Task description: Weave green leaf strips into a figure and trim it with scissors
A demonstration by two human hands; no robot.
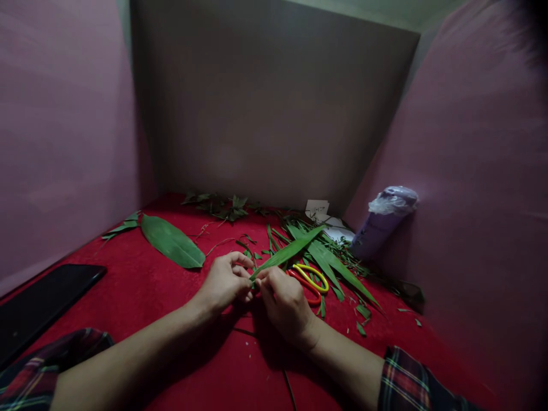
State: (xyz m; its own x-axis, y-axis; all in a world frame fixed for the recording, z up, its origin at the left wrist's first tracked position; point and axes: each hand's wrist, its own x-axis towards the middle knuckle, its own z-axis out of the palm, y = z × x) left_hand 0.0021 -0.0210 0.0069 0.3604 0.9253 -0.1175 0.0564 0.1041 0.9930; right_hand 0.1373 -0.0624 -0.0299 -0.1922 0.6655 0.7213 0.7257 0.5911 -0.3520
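My left hand [225, 282] and my right hand [285, 303] meet over the red table [141, 291]. Both pinch the near end of a long narrow green leaf [289, 251] that slants up and to the right. The fingers of both hands are closed on it. Just right of my right hand lie scissors [311, 281] with yellow and red handles, partly under the leaves.
A broad green leaf [172, 242] lies to the left, with small leaves [122, 228] beside it. Several long leaves [338, 267] and scraps pile at the right. A purple bottle [381, 224] leans on the right wall. A dark phone [40, 302] lies at the left edge. White paper [319, 210] sits at the back.
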